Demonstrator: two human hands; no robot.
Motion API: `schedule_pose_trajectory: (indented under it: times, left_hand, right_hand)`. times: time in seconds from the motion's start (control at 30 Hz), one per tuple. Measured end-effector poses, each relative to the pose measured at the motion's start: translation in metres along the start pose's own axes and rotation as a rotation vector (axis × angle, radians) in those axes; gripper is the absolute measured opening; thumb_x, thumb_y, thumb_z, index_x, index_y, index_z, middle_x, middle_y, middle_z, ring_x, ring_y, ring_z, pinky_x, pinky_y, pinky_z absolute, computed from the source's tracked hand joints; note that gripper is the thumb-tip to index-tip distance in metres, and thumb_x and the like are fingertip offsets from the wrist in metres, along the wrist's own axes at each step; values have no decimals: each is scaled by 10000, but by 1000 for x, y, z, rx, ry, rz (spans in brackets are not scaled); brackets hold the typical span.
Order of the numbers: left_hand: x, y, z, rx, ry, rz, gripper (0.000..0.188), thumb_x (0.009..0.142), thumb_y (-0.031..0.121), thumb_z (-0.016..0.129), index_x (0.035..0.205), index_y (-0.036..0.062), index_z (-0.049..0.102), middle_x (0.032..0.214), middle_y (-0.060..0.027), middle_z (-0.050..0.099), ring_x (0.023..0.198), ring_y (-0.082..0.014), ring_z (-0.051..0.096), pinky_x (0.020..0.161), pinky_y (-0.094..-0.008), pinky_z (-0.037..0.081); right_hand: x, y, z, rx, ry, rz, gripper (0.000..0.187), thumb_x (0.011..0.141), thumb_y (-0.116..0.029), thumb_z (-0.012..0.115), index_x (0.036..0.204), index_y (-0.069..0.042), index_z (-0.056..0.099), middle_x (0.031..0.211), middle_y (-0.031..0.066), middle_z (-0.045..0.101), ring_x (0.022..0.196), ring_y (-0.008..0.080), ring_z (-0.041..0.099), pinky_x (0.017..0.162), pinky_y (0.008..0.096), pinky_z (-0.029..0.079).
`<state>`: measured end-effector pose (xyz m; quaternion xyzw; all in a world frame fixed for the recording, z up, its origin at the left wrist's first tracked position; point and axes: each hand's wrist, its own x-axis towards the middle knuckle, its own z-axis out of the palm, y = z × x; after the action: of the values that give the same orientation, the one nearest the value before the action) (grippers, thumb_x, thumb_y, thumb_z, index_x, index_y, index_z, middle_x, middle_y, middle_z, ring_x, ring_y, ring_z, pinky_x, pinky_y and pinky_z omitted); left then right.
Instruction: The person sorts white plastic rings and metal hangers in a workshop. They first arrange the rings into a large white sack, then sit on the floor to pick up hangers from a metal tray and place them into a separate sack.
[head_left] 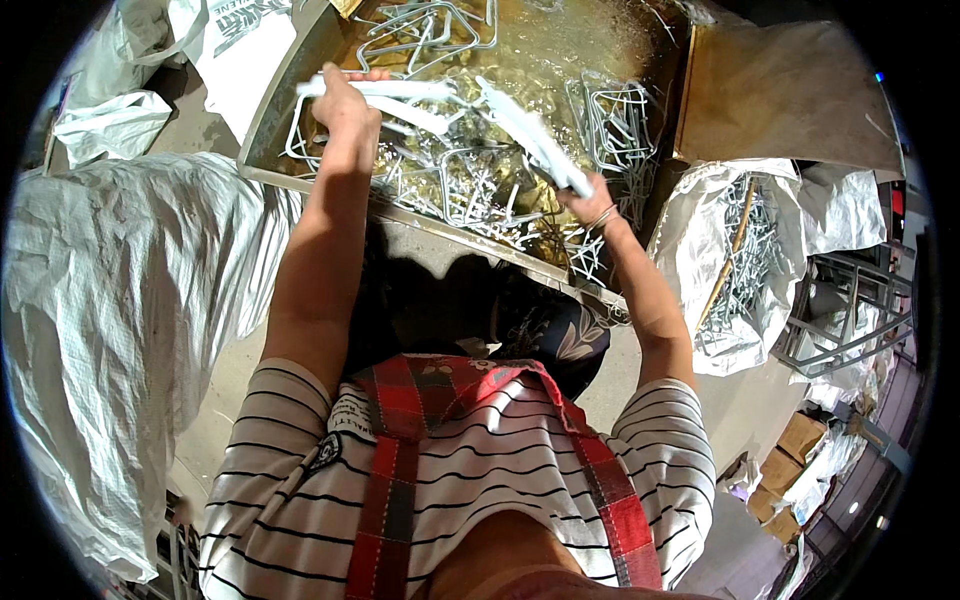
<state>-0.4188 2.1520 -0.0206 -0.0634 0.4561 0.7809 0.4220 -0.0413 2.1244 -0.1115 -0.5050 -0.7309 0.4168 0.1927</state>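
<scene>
While left fingers (378, 75) and right fingers (574, 200) grip white bars (533, 132), grey wire frames (612, 142) remain by your metal tray's (275, 180) right edge.

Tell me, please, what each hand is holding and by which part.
The left hand grips long white pieces near their left end; the right hand grips similar white pieces by their lower right end. Blur hides their number.
</scene>
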Motion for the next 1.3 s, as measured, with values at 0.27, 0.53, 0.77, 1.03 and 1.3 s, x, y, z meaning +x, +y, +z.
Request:
schedule_pose_trajectory:
  times: [0.27, 0.53, 0.77, 1.03, 1.3]
  left_hand:
    - [-48, -2, 10, 1184, -532, 570, 350, 855, 397, 571, 848, 50, 613, 668, -32, 593, 615, -113, 538, 557, -275, 442]
    - [-84, -43, 19, 1109, -1118, 471, 391, 889, 286, 501, 1212, 66, 518, 1170, -164, 541, 990, -225, 577, 853, -344, 473]
    - [-52, -29, 18, 913, -1238, 72, 500, 872, 487, 498, 1038, 32, 619, 816, -63, 639, 721, -135, 587, 689, -282, 475]
    - [-57, -5, 16, 958, -889, 0, 291, 781, 237, 663, 930, -3, 594, 764, -54, 588, 620, -94, 540, 531, -232, 423]
    - [-38, 34, 15, 473, -667, -7, 185, 878, 75, 438, 992, -70, 456, 819, -112, 563, 748, -236, 635, 681, -352, 569]
  right_hand:
    - [27, -13, -84, 506, 333, 312, 63, 673, -20, 533, 678, 42, 533, 529, 92, 508, 439, 174, 515, 450, 303, 468]
    - [56, -160, -72, -340, -424, 121, 303, 621, -87, 630, 895, 38, 594, 634, 77, 581, 578, 154, 543, 541, 285, 453]
    - [80, -186, -76, 35, -415, -159, 178, 626, -5, 619, 800, -23, 588, 659, -32, 552, 586, 47, 471, 539, 214, 407]
    - [119, -139, -78, 194, 89, -238, 315, 790, -217, 683, 1033, -29, 617, 873, 26, 638, 758, 90, 568, 700, 237, 477]
    - [115, 7, 24, -700, -282, 70, 396, 802, -293, 614, 1118, -57, 574, 965, 193, 628, 896, 322, 612, 778, 345, 480]
